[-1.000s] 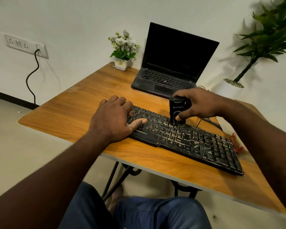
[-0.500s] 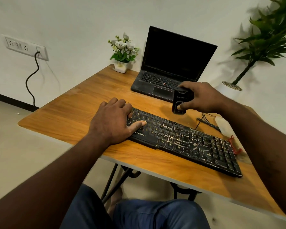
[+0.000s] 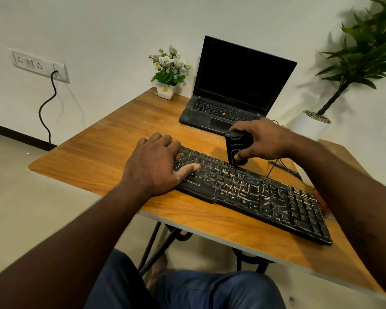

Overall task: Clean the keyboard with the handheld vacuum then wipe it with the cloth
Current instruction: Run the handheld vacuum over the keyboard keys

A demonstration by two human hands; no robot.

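Surface (image 3: 94, 161): wooden, with keyboard (image 3: 265, 197) lying along its near edge.
Left hand (image 3: 156, 168): flat on keyboard's left end, fingers relaxed, unmoved.
Right hand (image 3: 263, 139): wrapped round vacuum (image 3: 235, 148), lowered again to far key row.
Hidden: nozzle tip; contact unclear.
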